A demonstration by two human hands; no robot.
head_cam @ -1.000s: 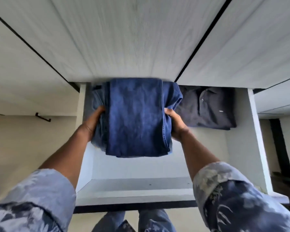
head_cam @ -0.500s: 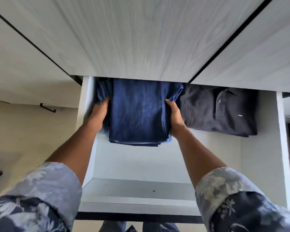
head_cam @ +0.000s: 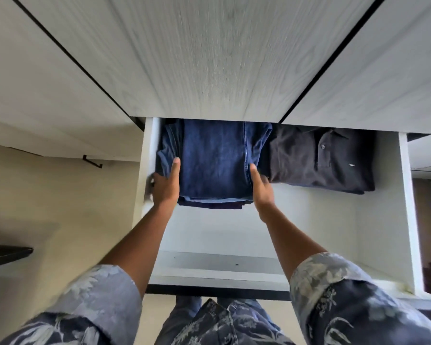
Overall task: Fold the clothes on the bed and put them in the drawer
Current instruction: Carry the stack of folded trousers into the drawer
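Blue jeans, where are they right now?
In the head view the blue jeans are at the back left of the open drawer, by its left wall, with the dark polo shirt just to their right.

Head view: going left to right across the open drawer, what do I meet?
In order: drawer's left wall → left hand → folded jeans → right hand → dark polo shirt → drawer's right wall.
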